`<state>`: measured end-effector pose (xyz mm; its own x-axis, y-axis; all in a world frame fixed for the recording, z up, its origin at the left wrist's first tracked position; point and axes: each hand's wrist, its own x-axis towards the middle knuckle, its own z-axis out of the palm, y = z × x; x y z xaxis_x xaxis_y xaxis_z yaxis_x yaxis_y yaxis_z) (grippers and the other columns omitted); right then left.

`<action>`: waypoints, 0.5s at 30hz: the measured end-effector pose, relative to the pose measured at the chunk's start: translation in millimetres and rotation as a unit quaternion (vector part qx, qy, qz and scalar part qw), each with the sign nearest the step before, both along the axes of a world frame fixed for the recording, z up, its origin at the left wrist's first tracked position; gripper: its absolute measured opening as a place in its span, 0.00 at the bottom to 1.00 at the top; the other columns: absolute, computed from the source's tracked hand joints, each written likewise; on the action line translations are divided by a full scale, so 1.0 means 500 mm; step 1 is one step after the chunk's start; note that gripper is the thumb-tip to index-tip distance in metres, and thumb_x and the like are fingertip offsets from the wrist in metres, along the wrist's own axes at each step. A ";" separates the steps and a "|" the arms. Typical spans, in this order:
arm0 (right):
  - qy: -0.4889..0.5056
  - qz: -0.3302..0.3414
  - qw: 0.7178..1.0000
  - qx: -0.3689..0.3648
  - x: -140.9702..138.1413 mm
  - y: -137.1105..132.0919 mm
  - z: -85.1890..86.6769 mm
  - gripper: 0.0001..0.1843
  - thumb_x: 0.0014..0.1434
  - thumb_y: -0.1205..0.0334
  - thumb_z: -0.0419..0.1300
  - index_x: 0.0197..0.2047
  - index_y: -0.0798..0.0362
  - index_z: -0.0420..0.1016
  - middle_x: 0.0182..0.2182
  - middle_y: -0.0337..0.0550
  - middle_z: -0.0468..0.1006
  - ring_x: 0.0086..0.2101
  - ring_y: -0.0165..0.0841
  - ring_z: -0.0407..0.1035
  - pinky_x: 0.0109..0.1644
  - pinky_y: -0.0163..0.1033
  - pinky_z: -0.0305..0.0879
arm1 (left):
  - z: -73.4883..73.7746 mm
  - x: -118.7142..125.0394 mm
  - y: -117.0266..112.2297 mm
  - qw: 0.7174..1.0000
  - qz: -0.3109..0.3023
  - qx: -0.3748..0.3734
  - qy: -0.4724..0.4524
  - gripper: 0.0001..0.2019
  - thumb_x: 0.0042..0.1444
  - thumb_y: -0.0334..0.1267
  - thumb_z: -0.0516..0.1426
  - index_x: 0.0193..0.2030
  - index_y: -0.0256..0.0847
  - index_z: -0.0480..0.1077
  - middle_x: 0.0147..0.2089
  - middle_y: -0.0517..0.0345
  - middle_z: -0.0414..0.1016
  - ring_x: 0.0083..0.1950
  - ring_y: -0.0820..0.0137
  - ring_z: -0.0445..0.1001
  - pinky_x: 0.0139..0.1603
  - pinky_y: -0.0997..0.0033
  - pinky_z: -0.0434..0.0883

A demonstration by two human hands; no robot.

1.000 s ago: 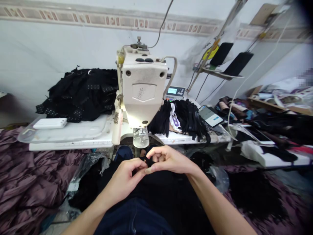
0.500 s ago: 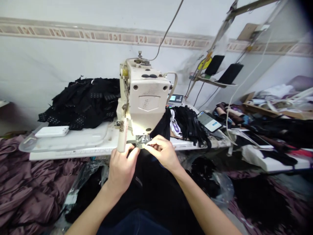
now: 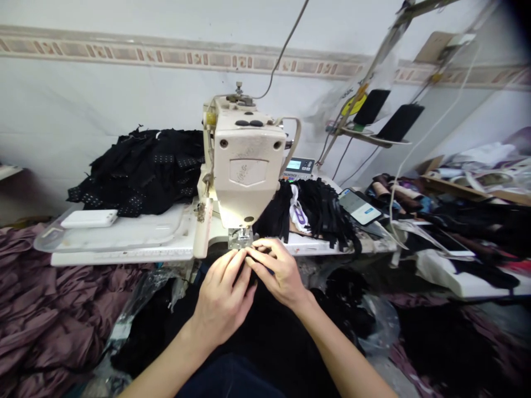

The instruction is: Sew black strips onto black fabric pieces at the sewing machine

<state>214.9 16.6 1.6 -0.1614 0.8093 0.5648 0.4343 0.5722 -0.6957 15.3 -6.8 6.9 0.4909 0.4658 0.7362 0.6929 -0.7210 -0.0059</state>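
The left hand [image 3: 222, 301] and the right hand [image 3: 279, 272] are close together in the middle of the frame, their fingertips meeting just below the sewing machine. Both are mostly closed, with the fingers curled inward. Between them they appear to pinch a small black fabric piece [image 3: 244, 272], though the fingers hide most of it, so its exact shape is hard to make out. That piece sits just in front of the metal presser foot [image 3: 240, 238] of the white sewing machine [image 3: 244, 166], close to but apparently not touching it. More black fabric [image 3: 265, 337] lies over the person's lap below the hands. On the white machine table [image 3: 124, 256], a heap of black fabric pieces with dotted bands [image 3: 141, 174] lies left of the machine, with a white power bank [image 3: 89, 219] in front of it. Black fabric strips [image 3: 321, 213] hang over the table just right of the machine, near the right hand. Farther right lies a phone [image 3: 360, 206], and a crumpled purple cloth [image 3: 50, 337] fills the lower left of the frame.
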 end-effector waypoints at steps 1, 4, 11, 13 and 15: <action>0.017 -0.009 1.000 -0.015 -0.002 -0.007 -0.008 0.16 0.74 0.54 0.62 0.60 0.42 0.85 0.58 0.52 0.78 0.55 0.46 0.74 0.59 0.52 0.74 | 0.003 0.000 -0.002 1.000 -0.008 -0.011 0.006 0.21 0.68 0.33 0.61 0.66 0.35 0.74 0.65 0.38 0.79 0.68 0.48 0.75 0.67 0.47 0.76; 0.097 -0.009 0.991 -0.087 -0.017 -0.023 -0.032 0.19 0.76 0.50 0.58 0.62 0.42 0.84 0.65 0.49 0.75 0.64 0.46 0.70 0.70 0.54 0.66 | 0.010 0.003 -0.006 1.000 -0.017 -0.014 0.019 0.23 0.68 0.33 0.61 0.68 0.37 0.73 0.64 0.42 0.81 0.69 0.47 0.74 0.67 0.46 0.75; 0.281 -0.018 0.930 -0.234 -0.066 -0.057 -0.088 0.25 0.74 0.38 0.58 0.54 0.48 0.84 0.49 0.47 0.84 0.51 0.45 0.76 0.61 0.47 0.71 | 0.009 0.016 -0.005 1.000 0.015 0.009 0.020 0.20 0.68 0.31 0.62 0.66 0.36 0.75 0.62 0.45 0.83 0.65 0.48 0.77 0.64 0.48 0.75; 0.290 0.006 0.920 -0.264 -0.061 -0.061 -0.099 0.27 0.71 0.36 0.60 0.39 0.52 0.85 0.34 0.44 0.81 0.38 0.40 0.74 0.47 0.43 0.73 | 0.010 0.015 -0.004 1.000 0.017 0.011 0.023 0.19 0.69 0.31 0.62 0.65 0.36 0.76 0.62 0.46 0.83 0.64 0.48 0.77 0.64 0.49 0.74; 0.325 -0.006 0.902 -0.285 -0.043 -0.057 -0.100 0.28 0.67 0.36 0.66 0.29 0.53 0.79 0.27 0.39 0.75 0.31 0.35 0.68 0.37 0.39 0.67 | 0.011 0.012 -0.005 0.999 0.018 0.010 0.026 0.18 0.70 0.33 0.62 0.65 0.35 0.76 0.62 0.46 0.83 0.64 0.49 0.77 0.64 0.49 0.73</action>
